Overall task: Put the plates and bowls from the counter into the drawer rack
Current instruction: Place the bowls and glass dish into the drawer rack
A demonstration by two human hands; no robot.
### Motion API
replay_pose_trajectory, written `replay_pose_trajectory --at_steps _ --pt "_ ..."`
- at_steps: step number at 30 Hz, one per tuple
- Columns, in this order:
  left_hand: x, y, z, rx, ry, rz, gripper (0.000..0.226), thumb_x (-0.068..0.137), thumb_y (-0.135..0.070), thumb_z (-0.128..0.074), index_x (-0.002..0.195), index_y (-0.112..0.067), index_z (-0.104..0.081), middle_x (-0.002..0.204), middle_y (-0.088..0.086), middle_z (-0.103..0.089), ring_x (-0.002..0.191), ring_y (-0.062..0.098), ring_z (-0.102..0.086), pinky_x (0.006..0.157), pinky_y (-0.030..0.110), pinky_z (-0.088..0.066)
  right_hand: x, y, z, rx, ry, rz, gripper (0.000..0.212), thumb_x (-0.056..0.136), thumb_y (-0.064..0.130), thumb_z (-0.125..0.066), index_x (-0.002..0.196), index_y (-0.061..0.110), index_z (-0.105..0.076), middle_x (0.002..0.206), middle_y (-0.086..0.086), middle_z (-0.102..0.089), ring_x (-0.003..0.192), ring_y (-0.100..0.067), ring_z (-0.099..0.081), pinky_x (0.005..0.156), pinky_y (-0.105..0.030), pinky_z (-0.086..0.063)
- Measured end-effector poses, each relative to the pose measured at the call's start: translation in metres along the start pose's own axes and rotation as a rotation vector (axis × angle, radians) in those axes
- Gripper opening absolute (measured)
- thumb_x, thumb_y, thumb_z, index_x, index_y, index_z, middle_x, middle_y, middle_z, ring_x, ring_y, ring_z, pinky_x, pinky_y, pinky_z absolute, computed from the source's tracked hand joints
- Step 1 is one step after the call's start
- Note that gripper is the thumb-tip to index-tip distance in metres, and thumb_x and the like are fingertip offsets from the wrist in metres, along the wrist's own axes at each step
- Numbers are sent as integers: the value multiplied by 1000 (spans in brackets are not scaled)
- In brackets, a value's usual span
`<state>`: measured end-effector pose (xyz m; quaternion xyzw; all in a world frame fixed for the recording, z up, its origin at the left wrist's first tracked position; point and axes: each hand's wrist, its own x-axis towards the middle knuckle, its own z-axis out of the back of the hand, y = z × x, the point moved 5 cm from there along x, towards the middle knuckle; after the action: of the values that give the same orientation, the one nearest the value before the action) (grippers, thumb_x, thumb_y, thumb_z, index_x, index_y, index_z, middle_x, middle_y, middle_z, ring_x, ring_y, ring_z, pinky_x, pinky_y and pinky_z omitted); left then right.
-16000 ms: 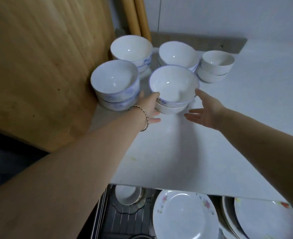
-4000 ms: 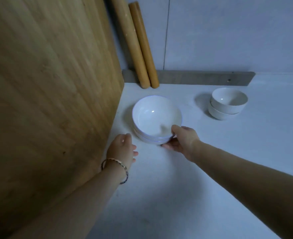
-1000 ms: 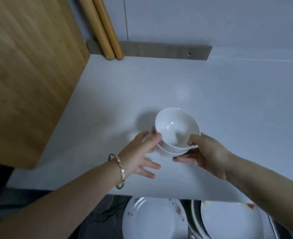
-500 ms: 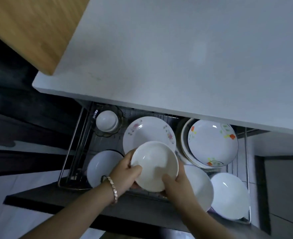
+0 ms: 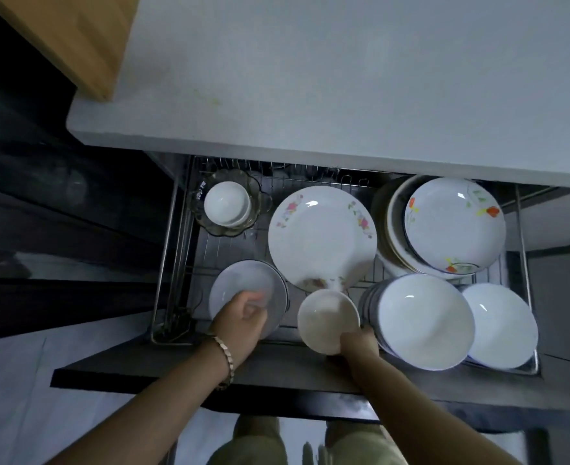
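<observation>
The open drawer rack [image 5: 172, 263] below the counter [image 5: 344, 78] holds floral plates [image 5: 320, 236], a second plate stack [image 5: 454, 226] and wide white bowls [image 5: 424, 317]. My right hand [image 5: 357, 342] grips the near rim of a small white bowl [image 5: 325, 320], held low in the rack's front middle between the bowl stacks. My left hand [image 5: 241, 325] lies with curled fingers over the near part of a wide white bowl [image 5: 243, 286] at the rack's front left. Motion blur hides whether it grips anything.
A small white cup in a glass dish [image 5: 228, 204] sits at the rack's back left. Another wide bowl [image 5: 501, 323] fills the front right corner. A wooden board [image 5: 75, 38] leans at the counter's left end. The dark drawer front [image 5: 142, 374] runs below my wrists.
Both hands carried the small bowls from the counter down into the drawer. Half a second ago both held them together; now only the right holds a bowl and the left has shifted onto the left bowl.
</observation>
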<state>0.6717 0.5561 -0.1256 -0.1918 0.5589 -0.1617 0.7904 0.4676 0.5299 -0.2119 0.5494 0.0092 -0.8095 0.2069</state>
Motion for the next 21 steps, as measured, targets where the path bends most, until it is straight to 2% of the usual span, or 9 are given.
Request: replay_pose_trajectory --at_steps 1,3,7,10,13,15,16,18,21 --pt "2 2 1 0 14 0 15 76 -25 -54 90 -28 -56 104 13 -62 105 36 -62 94 50 -50 3 2 -2 -34 -14 17 35 93 3 -40 127 2 -42 103 -17 -53 96 -38 -52 93 -51 -49" --pt "7 7 3 7 25 -3 18 87 -15 -53 86 -32 -54 107 15 -64 104 36 -62 94 49 -50 9 3 -4 -84 -51 19 31 94 5 -38 124 2 -46 116 -21 -54 107 -39 -53 96 -44 -47" --pt "12 6 0 29 43 -38 12 82 -23 -53 80 -34 -55 100 11 -65 103 33 -63 93 48 -52 19 3 -7 195 -118 -107 30 96 15 -40 121 3 -52 87 -15 -53 94 -33 -47 99 -49 -45" --pt "18 4 -4 57 56 -42 24 89 -14 -53 75 -34 -55 93 8 -63 102 34 -63 92 47 -52 24 2 -9 327 -154 -181 24 98 20 -39 112 8 -53 78 -13 -49 115 -41 -49 101 -53 -42" --pt "23 -1 -11 35 52 -48 18 92 -8 -49 91 -22 -61 85 3 -61 91 26 -63 84 34 -54 27 6 -13 173 -178 -81 26 98 18 -39 112 4 -56 117 -22 -59 111 -38 -51 97 -40 -42" --pt "22 -8 -24 -5 108 -38 22 92 -5 -46 107 -12 -61 81 -2 -60 78 17 -61 78 27 -52 28 5 -13 100 -179 -79 35 98 17 -39 126 1 -53 129 -21 -54 113 -37 -50 90 -34 -38" --pt "21 -11 -34 -34 150 -10 24 92 -5 -46 111 -8 -60 80 -1 -60 77 18 -61 83 30 -53 30 5 -11 52 -173 -74 35 97 13 -40 128 1 -51 131 -20 -53 118 -36 -50 93 -35 -38" --pt "23 -19 -50 -40 211 16 22 84 -11 -50 101 -11 -62 76 -1 -61 84 23 -63 93 39 -53 32 8 -10 -102 -166 -35 35 94 7 -43 128 1 -49 133 -20 -51 124 -34 -48 101 -34 -37" --pt "38 -27 -67 20 193 8 13 79 -14 -49 77 -24 -57 76 4 -64 90 27 -64 93 43 -53 36 11 -12 -218 -165 -31 37 94 10 -43 130 0 -47 137 -19 -49 128 -32 -46 104 -32 -36"
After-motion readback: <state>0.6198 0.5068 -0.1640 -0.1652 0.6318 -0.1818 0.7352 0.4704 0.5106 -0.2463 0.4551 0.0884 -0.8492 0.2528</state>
